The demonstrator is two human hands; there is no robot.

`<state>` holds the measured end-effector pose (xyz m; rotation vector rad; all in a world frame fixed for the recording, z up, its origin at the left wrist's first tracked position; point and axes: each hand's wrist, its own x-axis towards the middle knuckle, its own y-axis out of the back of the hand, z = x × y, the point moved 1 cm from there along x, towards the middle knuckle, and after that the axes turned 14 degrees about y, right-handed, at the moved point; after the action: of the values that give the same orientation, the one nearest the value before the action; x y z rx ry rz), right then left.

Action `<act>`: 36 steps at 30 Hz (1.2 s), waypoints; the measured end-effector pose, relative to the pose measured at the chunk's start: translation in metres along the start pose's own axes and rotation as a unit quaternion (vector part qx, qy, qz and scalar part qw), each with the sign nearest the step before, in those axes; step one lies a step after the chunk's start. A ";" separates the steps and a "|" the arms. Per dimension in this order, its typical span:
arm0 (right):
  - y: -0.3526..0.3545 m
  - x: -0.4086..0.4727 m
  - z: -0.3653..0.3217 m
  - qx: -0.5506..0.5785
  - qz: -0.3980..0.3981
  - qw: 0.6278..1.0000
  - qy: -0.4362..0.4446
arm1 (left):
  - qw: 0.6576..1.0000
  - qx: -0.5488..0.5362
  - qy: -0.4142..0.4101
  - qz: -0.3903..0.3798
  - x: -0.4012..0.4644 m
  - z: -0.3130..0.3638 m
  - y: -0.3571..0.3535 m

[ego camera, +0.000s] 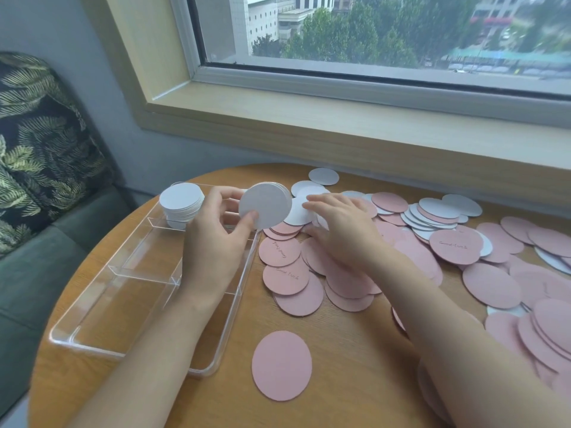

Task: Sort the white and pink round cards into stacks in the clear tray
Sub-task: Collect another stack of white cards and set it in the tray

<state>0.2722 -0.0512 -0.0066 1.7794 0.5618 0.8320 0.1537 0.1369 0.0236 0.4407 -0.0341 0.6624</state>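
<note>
head | left fingers (247, 219) pinch white cards (264, 205) | right fingers (318, 200) flat on pile (340, 273)

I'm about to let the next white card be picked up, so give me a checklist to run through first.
1. Left hand grips the held white cards: ok.
2. Right hand on a loose white card: ok.
3. White stack sits in the clear tray, far compartment: ok.
4. Pink cards stacked in tray: not ok, none there.
5. Held cards all white: cannot tell.
</note>
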 end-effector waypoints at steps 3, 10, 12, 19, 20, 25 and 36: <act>-0.011 0.003 -0.003 -0.034 -0.003 0.999 0.034 | 1.000 0.002 0.002 0.016 0.001 -0.001 0.002; -0.015 0.004 -0.003 -0.050 0.086 0.993 0.064 | 1.000 0.016 -0.003 0.019 0.002 -0.002 0.002; -0.014 0.003 -0.005 -0.043 0.097 0.992 0.068 | 1.000 0.015 -0.003 0.015 0.002 -0.002 0.001; 0.003 0.005 -0.008 -0.022 0.243 0.970 0.025 | 1.000 0.000 0.009 -0.012 0.002 -0.003 0.001; 0.008 0.005 -0.011 0.009 0.266 0.964 0.010 | 1.000 -0.003 0.012 -0.023 0.002 -0.004 0.001; 0.034 0.005 -0.028 0.410 0.215 0.885 -0.039 | 0.998 -0.002 0.017 -0.057 0.002 -0.003 -0.001; 0.029 0.008 -0.023 0.406 0.144 0.901 -0.050 | 0.997 -0.042 0.037 -0.048 0.004 -0.006 0.001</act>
<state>0.2594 -0.0417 0.0278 2.7087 0.6381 0.7426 0.1558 0.1426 0.0197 0.3350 0.0303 0.5801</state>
